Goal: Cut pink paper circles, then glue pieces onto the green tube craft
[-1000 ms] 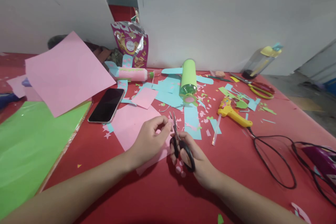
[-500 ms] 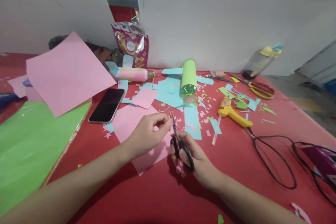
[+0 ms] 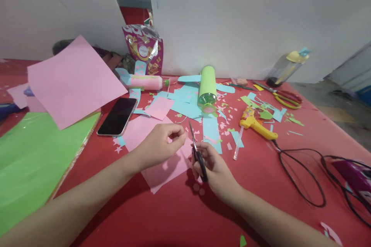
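Red desk [image 3: 139,216] fills the foreground, paper scraps strewn over it. Small pink paper circles [image 3: 196,187] lie just below the right hand [image 3: 216,168], which holds black-handled scissors [image 3: 200,164], fingers round the handles, blades pointing up and away, close together. Left hand [image 3: 158,144] is over a pink sheet [image 3: 136,131], narrow, thumb and fingertips pinched near the blade tips; cannot tell whether a scrap is between them. Green sheets [image 3: 37,158] to the left, a larger pink sheet [image 3: 75,83] overlapping their far end. Dark-screened phone [image 3: 117,116] beside the pink sheet under the left hand. Yellow glue gun [image 3: 257,125] to the right, cord trailing nearer. Farther back: green-wrapped bottle [image 3: 208,81] on its side with blue paper wings, pink-wrapped bottle [image 3: 146,82] to its left, also lying down. Purple snack bag [image 3: 145,50] stands behind, near white panels [image 3: 226,19].
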A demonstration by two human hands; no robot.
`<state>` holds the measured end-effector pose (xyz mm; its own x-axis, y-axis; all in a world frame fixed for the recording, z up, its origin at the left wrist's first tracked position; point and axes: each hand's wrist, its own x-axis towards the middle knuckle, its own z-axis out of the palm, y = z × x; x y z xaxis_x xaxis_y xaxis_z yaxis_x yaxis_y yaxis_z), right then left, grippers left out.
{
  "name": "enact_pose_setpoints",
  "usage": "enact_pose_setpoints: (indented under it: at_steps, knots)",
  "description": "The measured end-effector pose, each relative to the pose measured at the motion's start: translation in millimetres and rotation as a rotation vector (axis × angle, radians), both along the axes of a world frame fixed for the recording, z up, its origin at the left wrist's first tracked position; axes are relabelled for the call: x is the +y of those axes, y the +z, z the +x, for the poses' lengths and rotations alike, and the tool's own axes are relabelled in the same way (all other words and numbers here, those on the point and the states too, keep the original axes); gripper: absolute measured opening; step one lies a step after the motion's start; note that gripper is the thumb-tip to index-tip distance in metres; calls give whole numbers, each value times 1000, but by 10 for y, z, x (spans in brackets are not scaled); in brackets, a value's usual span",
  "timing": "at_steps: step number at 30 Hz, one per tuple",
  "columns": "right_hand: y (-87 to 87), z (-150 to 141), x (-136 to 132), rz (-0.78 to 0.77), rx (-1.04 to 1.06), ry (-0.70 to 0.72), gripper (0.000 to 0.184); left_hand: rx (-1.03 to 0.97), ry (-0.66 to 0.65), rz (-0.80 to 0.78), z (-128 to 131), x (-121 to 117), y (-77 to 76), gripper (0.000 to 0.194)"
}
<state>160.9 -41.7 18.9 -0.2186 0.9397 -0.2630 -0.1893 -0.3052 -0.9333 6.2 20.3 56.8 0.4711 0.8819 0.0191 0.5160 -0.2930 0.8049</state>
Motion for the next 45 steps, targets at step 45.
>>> enact_pose_setpoints:
  at_steps: [45]
  knots:
    - [59, 41, 88, 40, 26, -230, 50, 131, -377, -77, 86, -85, -115, 33]
